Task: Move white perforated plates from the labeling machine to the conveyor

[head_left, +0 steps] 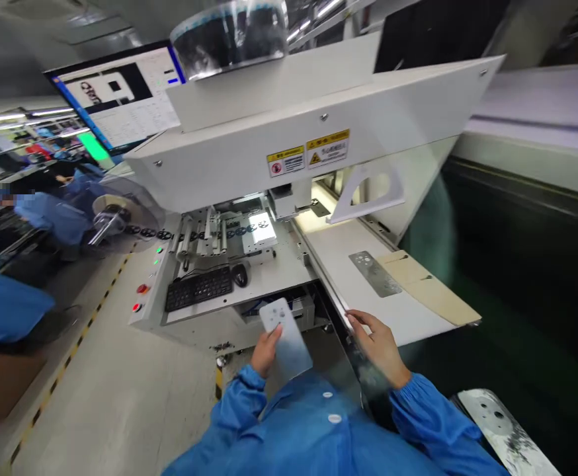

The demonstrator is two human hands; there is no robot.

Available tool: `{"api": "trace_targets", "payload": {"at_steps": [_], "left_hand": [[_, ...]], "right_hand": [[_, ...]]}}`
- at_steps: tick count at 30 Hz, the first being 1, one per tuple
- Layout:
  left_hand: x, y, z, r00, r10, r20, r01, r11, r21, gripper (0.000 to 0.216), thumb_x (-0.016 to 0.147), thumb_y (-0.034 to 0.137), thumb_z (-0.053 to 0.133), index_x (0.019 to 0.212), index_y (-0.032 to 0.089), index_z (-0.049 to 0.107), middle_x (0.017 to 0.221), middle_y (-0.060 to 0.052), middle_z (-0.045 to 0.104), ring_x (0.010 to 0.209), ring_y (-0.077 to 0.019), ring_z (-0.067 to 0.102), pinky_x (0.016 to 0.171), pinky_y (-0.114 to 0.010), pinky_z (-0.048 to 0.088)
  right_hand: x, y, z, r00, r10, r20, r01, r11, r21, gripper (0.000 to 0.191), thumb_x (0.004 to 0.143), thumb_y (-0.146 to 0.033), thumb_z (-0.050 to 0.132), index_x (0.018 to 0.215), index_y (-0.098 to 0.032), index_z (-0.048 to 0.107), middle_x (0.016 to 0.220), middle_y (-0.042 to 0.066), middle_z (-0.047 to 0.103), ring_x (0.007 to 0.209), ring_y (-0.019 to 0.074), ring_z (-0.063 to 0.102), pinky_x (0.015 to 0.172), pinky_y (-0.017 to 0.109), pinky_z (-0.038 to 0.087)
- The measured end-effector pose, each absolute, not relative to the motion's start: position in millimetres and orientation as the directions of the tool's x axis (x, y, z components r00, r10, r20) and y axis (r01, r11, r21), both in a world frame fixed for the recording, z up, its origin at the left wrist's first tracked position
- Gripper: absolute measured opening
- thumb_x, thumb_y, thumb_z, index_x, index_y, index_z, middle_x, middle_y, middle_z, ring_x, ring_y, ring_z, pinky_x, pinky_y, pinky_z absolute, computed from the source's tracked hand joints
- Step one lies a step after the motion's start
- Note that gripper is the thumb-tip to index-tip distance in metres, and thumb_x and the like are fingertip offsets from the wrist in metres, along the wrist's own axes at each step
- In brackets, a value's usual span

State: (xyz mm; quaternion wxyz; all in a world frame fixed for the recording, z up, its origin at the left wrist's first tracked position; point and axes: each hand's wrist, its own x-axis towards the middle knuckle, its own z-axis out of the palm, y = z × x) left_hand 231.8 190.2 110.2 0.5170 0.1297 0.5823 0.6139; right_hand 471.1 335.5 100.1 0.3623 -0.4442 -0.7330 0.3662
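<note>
Down at the left, the left hand [265, 350] has its grip clamped on the lower end of a pale flat plate [285, 337], whose long axis runs up and away toward the machine's keyboard [198, 288]. To its right, the right hand [378, 347] rests with fingers spread loosely on the near edge of the white surface [368, 297], holding nothing. A grey perforated plate [374, 272] lies farther along that surface, nearer the right hand, well apart from the held one.

Pale grey plate [285, 337] — tilted, hand-held [266, 350]
</note>
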Motion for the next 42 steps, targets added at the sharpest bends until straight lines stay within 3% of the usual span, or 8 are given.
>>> {"api": "trace_targets", "payload": {"at_steps": [4, 10, 13, 21, 25, 29, 35, 42], "left_hand": [[262.6, 221.2, 163.9, -0.355, 0.8, -0.484, -0.659, 0.153, 0.736, 0.085, 0.023, 0.063, 0.097, 0.085, 0.008, 0.077, 0.085, -0.008, 0.074, 0.074, -0.0204, 0.068, 0.077, -0.034, 0.054], [287.1, 219.7, 187.8, -0.329, 0.838, -0.436, -0.633, 0.147, 0.76, 0.082, 0.025, 0.063, 0.096, 0.082, 0.009, 0.074, 0.076, -0.006, 0.072, 0.066, -0.0142, 0.062, 0.064, -0.028, 0.049], [291.9, 221.1, 188.0, -0.322, 0.854, -0.409, -0.567, 0.172, 0.805, 0.086, 0.028, 0.07, 0.094, 0.083, 0.007, 0.073, 0.078, -0.008, 0.073, 0.068, -0.0159, 0.063, 0.067, -0.029, 0.05], [300.9, 220.5, 195.6, -0.374, 0.828, -0.418, -0.463, 0.224, 0.857, 0.099, 0.027, 0.096, 0.075, 0.078, 0.012, 0.071, 0.08, -0.011, 0.071, 0.073, -0.0216, 0.063, 0.073, -0.036, 0.053], [299.9, 219.2, 177.9, -0.41, 0.822, -0.394, -0.424, 0.211, 0.881, 0.102, 0.035, 0.104, 0.066, 0.083, 0.014, 0.073, 0.101, -0.016, 0.073, 0.102, -0.0348, 0.066, 0.092, -0.042, 0.054], [298.1, 218.5, 160.2, -0.384, 0.868, -0.315, -0.374, 0.166, 0.913, 0.098, 0.056, 0.101, 0.062, 0.099, 0.014, 0.075, 0.114, -0.016, 0.071, 0.12, -0.0388, 0.06, 0.108, -0.045, 0.047], [295.2, 215.8, 166.2, -0.384, 0.889, -0.251, -0.201, 0.185, 0.962, 0.094, 0.055, 0.107, 0.052, 0.075, 0.016, 0.068, 0.097, -0.017, 0.07, 0.108, -0.0361, 0.062, 0.105, -0.043, 0.045], [289.4, 214.2, 174.2, -0.299, 0.94, -0.164, 0.079, 0.196, 0.977, 0.093, 0.06, 0.112, 0.031, 0.053, 0.02, 0.043, 0.063, -0.011, 0.051, 0.067, -0.0209, 0.047, 0.075, -0.039, 0.045]], "right_hand": [[454.2, 296.0, 117.9, -0.518, 0.854, -0.051, 0.184, 0.052, -0.982, 0.074, 0.075, -0.09, 0.062, 0.097, -0.021, 0.078, 0.095, 0.014, 0.078, 0.094, 0.0329, 0.072, 0.088, 0.048, 0.06], [448.8, 265.9, 125.2, -0.666, 0.741, -0.082, 0.085, -0.033, -0.996, 0.063, 0.071, -0.083, 0.073, 0.074, -0.02, 0.072, 0.069, 0.004, 0.066, 0.064, 0.0195, 0.058, 0.06, 0.032, 0.051], [452.7, 262.0, 122.9, -0.625, 0.779, -0.056, 0.105, 0.013, -0.994, 0.066, 0.074, -0.085, 0.068, 0.065, -0.02, 0.064, 0.061, 0.001, 0.056, 0.059, 0.0157, 0.049, 0.055, 0.029, 0.043], [463.7, 257.4, 126.0, -0.598, 0.8, -0.054, 0.109, 0.015, -0.994, 0.067, 0.076, -0.086, 0.065, 0.066, -0.02, 0.064, 0.061, 0.001, 0.055, 0.06, 0.0159, 0.048, 0.056, 0.03, 0.042], [466.5, 254.7, 133.0, -0.574, 0.816, -0.064, 0.09, -0.015, -0.996, 0.068, 0.072, -0.087, 0.068, 0.07, -0.019, 0.069, 0.058, 0.0, 0.054, 0.057, 0.0154, 0.047, 0.055, 0.03, 0.043], [471.5, 253.3, 135.1, -0.553, 0.829, -0.088, 0.065, -0.062, -0.996, 0.068, 0.071, -0.085, 0.071, 0.076, -0.017, 0.075, 0.066, 0.005, 0.064, 0.062, 0.0176, 0.055, 0.059, 0.031, 0.049], [482.0, 253.3, 128.1, -0.484, 0.87, -0.093, 0.091, -0.056, -0.994, 0.068, 0.072, -0.085, 0.071, 0.081, -0.018, 0.077, 0.066, 0.005, 0.064, 0.062, 0.0198, 0.057, 0.056, 0.032, 0.049], [485.5, 251.1, 137.5, -0.441, 0.892, -0.1, 0.072, -0.076, -0.995, 0.07, 0.069, -0.087, 0.071, 0.078, -0.018, 0.077, 0.065, 0.006, 0.064, 0.061, 0.0198, 0.056, 0.054, 0.032, 0.047]]}}
